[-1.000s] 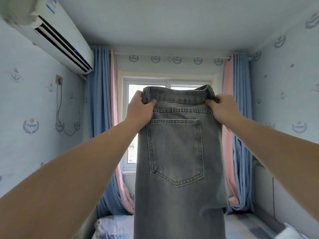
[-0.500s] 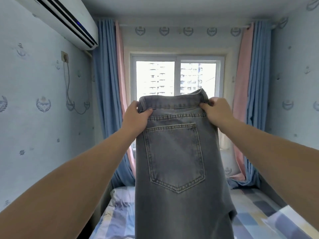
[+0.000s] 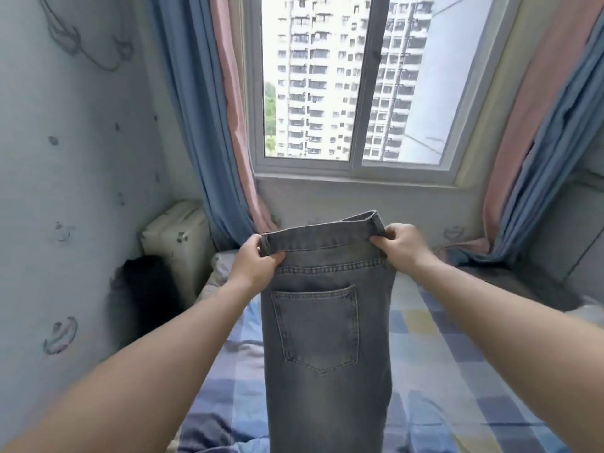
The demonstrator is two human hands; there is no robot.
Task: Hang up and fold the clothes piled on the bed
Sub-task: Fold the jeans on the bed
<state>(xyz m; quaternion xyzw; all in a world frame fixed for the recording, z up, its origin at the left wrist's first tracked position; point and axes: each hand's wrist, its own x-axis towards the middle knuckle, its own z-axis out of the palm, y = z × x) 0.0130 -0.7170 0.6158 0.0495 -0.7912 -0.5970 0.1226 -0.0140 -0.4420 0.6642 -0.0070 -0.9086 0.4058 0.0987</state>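
Hands (image 3: 330, 256) pinch jeans (image 3: 327, 338) waistband above bed (image 3: 441, 371).

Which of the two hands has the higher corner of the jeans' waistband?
The right hand: its grip pinches the corner of the grey jeans that sits higher in view, while the left hand holds the lower corner.
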